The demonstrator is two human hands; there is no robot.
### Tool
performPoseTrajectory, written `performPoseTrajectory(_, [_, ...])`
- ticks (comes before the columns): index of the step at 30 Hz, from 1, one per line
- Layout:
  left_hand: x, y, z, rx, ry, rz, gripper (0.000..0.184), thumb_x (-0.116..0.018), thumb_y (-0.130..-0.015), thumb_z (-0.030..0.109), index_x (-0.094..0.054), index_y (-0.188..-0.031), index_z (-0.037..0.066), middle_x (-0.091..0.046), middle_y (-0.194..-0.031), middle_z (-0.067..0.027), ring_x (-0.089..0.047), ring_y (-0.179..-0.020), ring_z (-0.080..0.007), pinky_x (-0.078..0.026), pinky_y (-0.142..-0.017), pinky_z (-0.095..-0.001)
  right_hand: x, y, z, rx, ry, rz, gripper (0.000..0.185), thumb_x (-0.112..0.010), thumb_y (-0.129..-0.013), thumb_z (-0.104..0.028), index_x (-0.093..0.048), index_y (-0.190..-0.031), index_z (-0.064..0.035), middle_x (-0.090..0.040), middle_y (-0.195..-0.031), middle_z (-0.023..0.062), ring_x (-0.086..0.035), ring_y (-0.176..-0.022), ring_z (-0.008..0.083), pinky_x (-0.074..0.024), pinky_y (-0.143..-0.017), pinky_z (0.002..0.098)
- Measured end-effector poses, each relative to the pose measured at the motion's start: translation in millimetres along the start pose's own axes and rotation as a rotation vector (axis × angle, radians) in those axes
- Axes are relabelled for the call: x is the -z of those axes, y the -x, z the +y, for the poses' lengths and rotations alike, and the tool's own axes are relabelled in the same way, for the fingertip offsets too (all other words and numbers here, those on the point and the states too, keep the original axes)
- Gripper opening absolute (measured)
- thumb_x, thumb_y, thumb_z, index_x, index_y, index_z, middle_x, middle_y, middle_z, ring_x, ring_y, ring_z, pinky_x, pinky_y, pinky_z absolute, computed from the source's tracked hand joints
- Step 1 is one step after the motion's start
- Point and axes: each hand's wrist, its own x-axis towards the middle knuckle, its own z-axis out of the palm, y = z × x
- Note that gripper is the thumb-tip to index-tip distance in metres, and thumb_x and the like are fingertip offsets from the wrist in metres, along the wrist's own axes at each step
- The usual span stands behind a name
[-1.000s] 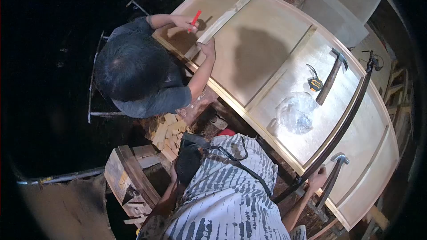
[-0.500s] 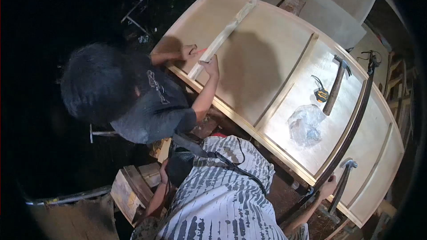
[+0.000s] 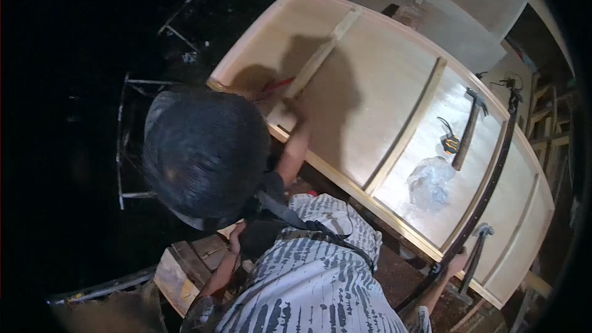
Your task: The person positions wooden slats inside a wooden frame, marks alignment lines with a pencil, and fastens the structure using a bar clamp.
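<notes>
My right hand (image 3: pixel 455 263) is closed at the near edge of a large framed wooden panel (image 3: pixel 398 160), against the lower part of a long dark bar clamp (image 3: pixel 493 182). A hammer (image 3: pixel 475 253) lies just right of that hand. My left hand (image 3: pixel 235 238) hangs low by my side, against a dark pouch-like item (image 3: pixel 258 238); its fingers are mostly hidden. Across the panel, a co-worker's arm (image 3: pixel 296 148) reaches to a wooden strip (image 3: pixel 324 52), near a slim red object (image 3: pixel 277 84). The co-worker's head hides part of their hands.
A second hammer (image 3: pixel 470 128), a yellow-black tape measure (image 3: pixel 451 143) and a clear plastic bag (image 3: pixel 430 180) lie on the panel. A co-worker's head (image 3: pixel 206 154) is close on my left. Wooden blocks (image 3: pixel 182 277) stand low left; sheets (image 3: pixel 462 28) lean behind.
The co-worker has leaned forward and right, with their head now over the panel's near left edge. The view has shifted slightly. My right hand stays by the bar clamp.
</notes>
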Motion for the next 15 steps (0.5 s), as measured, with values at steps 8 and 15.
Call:
performPoseTrajectory(8, [32.0, -24.2, -46.4, 0.031, -0.008, 0.072, 0.036, -0.062, -0.101, 0.033, -0.073, -0.117, 0.003, -0.073, -0.107, -0.0145, -0.071, -0.093, -0.0297, -0.06, -0.087, -0.0397, -11.9, -9.2, 26.7, -0.002, 0.04, 0.037, 0.037, -0.074, -0.086, -0.035, -0.068, -0.091, 0.0015, -0.068, -0.077, 0.0201, -0.064, -0.071, 0.0304, -0.0505, -0.071, 0.0472])
performPoseTrajectory(15, [-12.5, -35.7, -30.4, 0.03, -0.021, 0.01, 0.034, -0.063, -0.1, 0.031, -0.073, -0.117, 0.003, -0.073, -0.107, -0.0136, -0.07, -0.093, -0.0286, -0.059, -0.086, -0.0393, 7.6, 3.0, -15.0, -0.105, -0.077, -0.02, 0.043, -0.074, -0.087, -0.04, -0.068, -0.092, 0.0021, -0.068, -0.077, 0.0193, -0.063, -0.072, 0.0321, -0.0505, -0.071, 0.0467])
